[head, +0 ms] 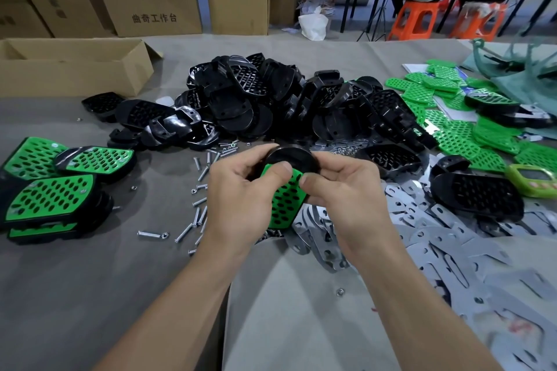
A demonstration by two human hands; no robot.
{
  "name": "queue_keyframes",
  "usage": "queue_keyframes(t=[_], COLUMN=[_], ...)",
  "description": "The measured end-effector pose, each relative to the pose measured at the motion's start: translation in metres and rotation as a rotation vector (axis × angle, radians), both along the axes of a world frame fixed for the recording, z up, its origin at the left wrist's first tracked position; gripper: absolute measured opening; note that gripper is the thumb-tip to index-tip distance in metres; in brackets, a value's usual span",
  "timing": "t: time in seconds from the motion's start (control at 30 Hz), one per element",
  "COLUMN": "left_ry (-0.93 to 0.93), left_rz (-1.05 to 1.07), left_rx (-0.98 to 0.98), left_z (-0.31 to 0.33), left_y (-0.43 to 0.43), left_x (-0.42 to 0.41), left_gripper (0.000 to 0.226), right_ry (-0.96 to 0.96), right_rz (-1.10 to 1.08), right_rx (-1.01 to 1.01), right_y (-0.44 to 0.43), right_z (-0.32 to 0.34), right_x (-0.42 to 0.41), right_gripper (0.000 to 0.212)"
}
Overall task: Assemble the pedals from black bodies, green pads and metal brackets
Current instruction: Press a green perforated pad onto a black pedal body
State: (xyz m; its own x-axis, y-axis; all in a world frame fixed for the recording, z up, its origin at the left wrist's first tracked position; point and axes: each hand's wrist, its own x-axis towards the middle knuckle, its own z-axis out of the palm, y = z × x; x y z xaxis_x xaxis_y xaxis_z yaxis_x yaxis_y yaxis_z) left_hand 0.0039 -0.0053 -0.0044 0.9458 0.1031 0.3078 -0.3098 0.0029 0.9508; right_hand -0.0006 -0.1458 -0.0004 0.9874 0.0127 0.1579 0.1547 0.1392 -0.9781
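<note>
In the middle of the frame, both hands are holding one pedal above the bench [75, 295]. The left hand [241, 190] is gripping it from the left side, and its thumb is pressing on the upper end of the green pad [284, 202]. The right hand [343, 190] is gripping it from the right side, with its thumb lying on the edge of the pad. The pad is lying against the black body [289, 156], whose round end is showing just above the two thumbs.

Behind the hands, in the upper middle, a big pile of black bodies [286, 105] is lying on the bench. The loose green pads [458, 132] are spreading at the right of this pile. The metal brackets [437, 238] are covering the lower right part of the frame. At the left edge, several finished pedals [51, 199] are lying close together, some on top of others. Many screws [199, 214] are scattered just left of the left hand.

An open cardboard box [69, 69] is standing at the upper left, with stacked cartons [150, 0] behind it. Orange stools [419, 21] are standing at the upper right.
</note>
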Motion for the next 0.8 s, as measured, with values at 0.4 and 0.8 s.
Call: queue_keyframes(t=[0.4, 0.8], left_ry=[0.143, 0.263], left_rz=[-0.018, -0.011], left_rx=[0.054, -0.020], left_z=[0.005, 0.003], left_y=[0.003, 0.018], left_x=[-0.001, 0.009], left_gripper=[0.020, 0.033], right_ry=[-0.004, 0.097], right_rz=[-0.134, 0.086], right_rx=[-0.076, -0.093], right_y=[0.007, -0.005], right_z=[-0.005, -0.004], right_x=[0.002, 0.004], right_gripper=[0.021, 0.047])
